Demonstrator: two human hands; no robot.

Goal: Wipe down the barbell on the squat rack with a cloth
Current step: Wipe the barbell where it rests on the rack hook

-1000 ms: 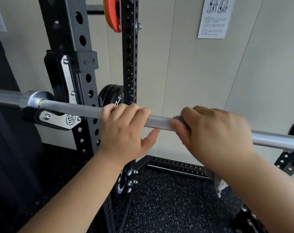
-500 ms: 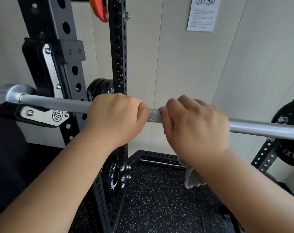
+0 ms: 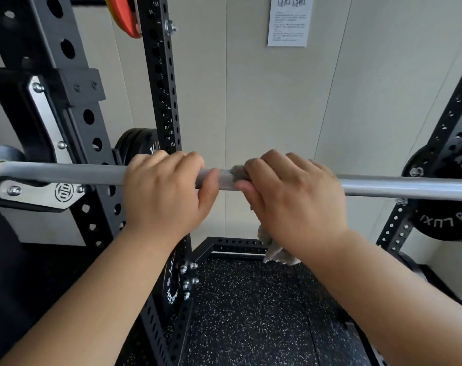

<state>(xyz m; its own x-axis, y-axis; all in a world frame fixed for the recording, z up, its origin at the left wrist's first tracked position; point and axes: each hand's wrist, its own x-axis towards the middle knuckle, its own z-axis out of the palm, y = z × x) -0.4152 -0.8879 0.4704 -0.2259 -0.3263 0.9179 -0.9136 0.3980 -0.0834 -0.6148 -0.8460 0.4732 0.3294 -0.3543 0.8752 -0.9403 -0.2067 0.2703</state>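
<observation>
While my left hand (image 3: 164,196) clamps the bare barbell (image 3: 399,187) lying crosswise on the rack, my right hand (image 3: 293,199) fingers close the cloth (image 3: 237,173) around it; unwiped shaft runs rightward.

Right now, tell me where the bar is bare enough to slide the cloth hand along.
Free: barbell between right hand and right upright; also left hand to J-hook. Crowded: the knurled gap between the hands, where the cloth bunches.
</observation>
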